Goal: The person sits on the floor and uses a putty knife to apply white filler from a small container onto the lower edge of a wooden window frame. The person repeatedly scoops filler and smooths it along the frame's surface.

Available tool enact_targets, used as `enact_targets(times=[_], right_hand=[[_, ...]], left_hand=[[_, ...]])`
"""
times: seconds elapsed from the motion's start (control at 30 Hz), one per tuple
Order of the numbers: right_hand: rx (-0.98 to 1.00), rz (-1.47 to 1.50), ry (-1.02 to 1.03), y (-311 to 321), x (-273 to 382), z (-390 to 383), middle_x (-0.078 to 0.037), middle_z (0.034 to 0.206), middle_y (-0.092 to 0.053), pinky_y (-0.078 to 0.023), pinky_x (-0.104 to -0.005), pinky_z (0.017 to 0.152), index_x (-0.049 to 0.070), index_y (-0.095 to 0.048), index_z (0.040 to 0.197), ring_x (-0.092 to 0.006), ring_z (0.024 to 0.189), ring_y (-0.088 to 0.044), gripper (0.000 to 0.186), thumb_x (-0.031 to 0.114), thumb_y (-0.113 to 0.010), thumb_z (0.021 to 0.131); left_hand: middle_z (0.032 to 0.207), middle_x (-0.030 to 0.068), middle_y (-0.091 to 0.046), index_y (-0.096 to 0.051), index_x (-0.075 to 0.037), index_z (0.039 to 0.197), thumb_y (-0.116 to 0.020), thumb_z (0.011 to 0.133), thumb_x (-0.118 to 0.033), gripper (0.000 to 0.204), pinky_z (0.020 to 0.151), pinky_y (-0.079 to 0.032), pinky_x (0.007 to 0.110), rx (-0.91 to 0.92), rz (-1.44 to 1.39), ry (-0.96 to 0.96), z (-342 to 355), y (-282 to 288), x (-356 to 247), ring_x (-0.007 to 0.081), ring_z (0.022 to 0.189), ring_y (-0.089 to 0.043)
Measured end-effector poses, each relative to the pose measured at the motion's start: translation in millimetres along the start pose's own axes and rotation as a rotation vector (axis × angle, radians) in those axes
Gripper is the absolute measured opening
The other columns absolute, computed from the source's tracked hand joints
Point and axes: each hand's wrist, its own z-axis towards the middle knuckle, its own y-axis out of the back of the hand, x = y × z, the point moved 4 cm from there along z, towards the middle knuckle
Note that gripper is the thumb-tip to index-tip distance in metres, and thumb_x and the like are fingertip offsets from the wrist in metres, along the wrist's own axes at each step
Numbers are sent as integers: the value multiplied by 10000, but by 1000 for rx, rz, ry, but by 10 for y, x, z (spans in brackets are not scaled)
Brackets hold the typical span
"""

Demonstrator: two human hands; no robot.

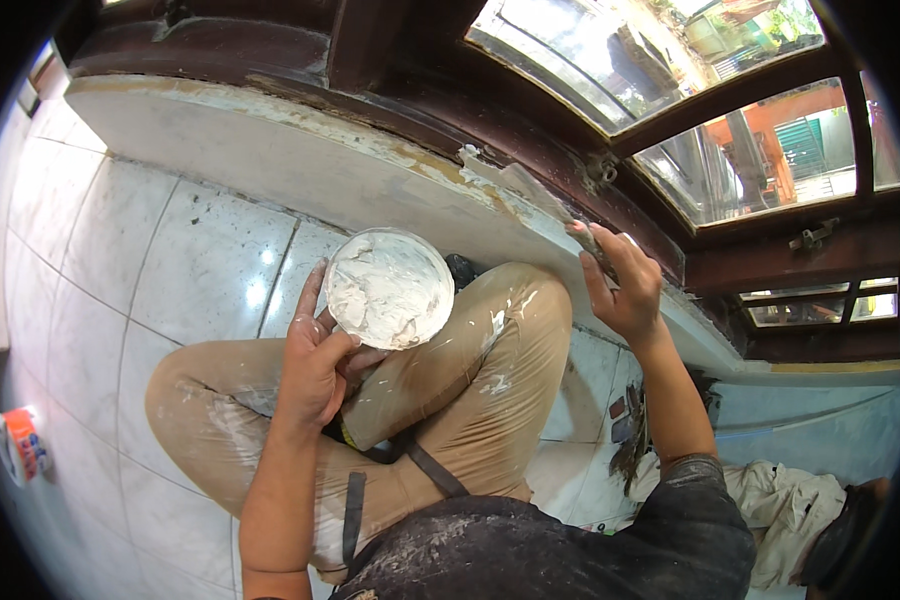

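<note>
My left hand [315, 365] is closed on a round tub, its fingers under and beside the rim. White putty [390, 290] fills the tub, with a rough, scraped surface. Up at the sill, my right hand [625, 285] grips a putty knife [537, 192] by its dark, smeared handle. The blade points to the upper left along the sill's top edge, and a lump of white putty [470, 160] shows by its tip. Whether the blade touches the sill is hard to tell. The windowsill ledge [370, 125] has patchy white and yellowish-brown putty along its top.
Dark brown window frames [660, 125] with glass panes stand beyond the ledge. Folded under me are my legs in tan trousers [470, 370], on white floor tiles [210, 260]. An orange-and-white tub [20, 445] sits far left. Pale crumpled cloth [780, 510] lies at the lower right.
</note>
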Motion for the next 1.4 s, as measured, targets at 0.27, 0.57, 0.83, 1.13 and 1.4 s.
enact_targets(times=[0.27,0.57,0.83,1.13,1.4], right_hand=[[-9,-34,1,-183,-266,-50,-134,969,-739,-575,-405,652,7,-745,1376,-280,733,-721,454,13,-866,938],[35,-23,-25,-75,-371,-292,-137,952,-735,-574,-415,639,3,-742,1359,-292,726,-734,443,5,-864,934],[42,-104,53,-83,-348,-274,-140,936,-731,-562,-409,617,-1,-740,1333,-304,689,-707,451,-7,-866,900],[40,-163,168,-59,-269,-276,-140,945,-730,-524,-397,580,-27,-690,1379,-274,660,-672,475,16,-851,935],[27,-329,190,-119,-339,-277,-149,973,-715,-551,-423,604,-20,-647,1387,-307,725,-699,490,48,-854,948]], left_hand=[[1656,290,-534,-59,-50,1830,-553,916,151,1058,1030,-718,547,-16,15,-21,15,46,10,403,1397,-708],[1655,282,-538,-81,-51,1828,-557,911,155,1053,1025,-722,540,-15,17,-14,9,22,22,400,1395,-710],[1645,283,-548,-67,-49,1826,-556,911,147,1056,1013,-727,538,-10,22,-9,31,61,65,402,1392,-712],[1646,285,-547,-62,-52,1828,-556,907,144,1063,1002,-733,527,-5,18,-11,19,63,30,398,1382,-720],[1648,284,-543,-69,-57,1830,-557,918,150,1055,1018,-725,528,-7,-15,-8,26,38,56,397,1404,-705]])
